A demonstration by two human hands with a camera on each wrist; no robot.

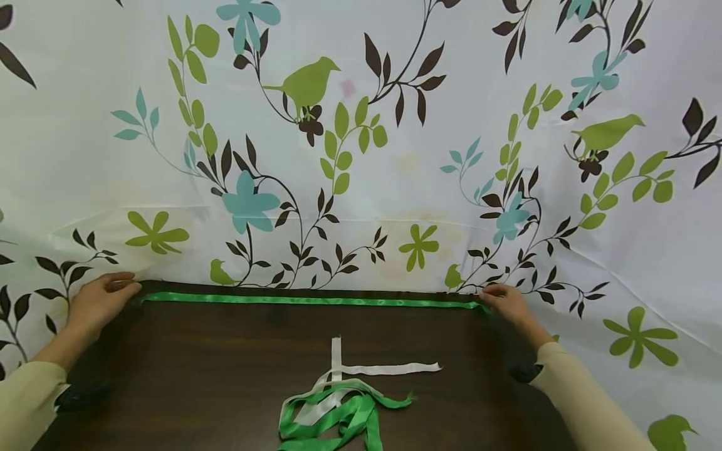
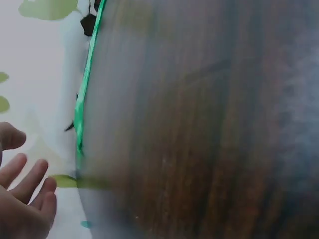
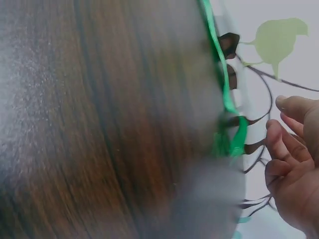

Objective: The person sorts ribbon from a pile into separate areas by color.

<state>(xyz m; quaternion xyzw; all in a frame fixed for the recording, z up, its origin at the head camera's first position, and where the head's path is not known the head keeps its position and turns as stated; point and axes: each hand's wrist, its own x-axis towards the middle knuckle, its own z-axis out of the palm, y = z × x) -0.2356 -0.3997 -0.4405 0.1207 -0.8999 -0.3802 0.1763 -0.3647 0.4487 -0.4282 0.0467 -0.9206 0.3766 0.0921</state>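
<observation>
A long green ribbon (image 1: 310, 300) lies straight along the far edge of the dark wooden table (image 1: 197, 357). My left hand (image 1: 104, 302) is at its left end, fingertips beside the table's corner. At the opposite end is my right hand (image 1: 509, 305), with its fingertips close to the ribbon's tip. The left wrist view shows loosely bent fingers (image 2: 31, 181) apart from the ribbon (image 2: 84, 84), nothing between them. Similarly, the right fingers (image 3: 281, 144) are spread a little and hold nothing, a gap away from the ribbon's folded end (image 3: 239, 137).
Nearer me on the table is a loose heap of green ribbon (image 1: 358, 413) tangled with white ribbon (image 1: 395, 369). Beyond the table edge hangs a white curtain (image 1: 389, 163) printed with birds, leaves and flowers.
</observation>
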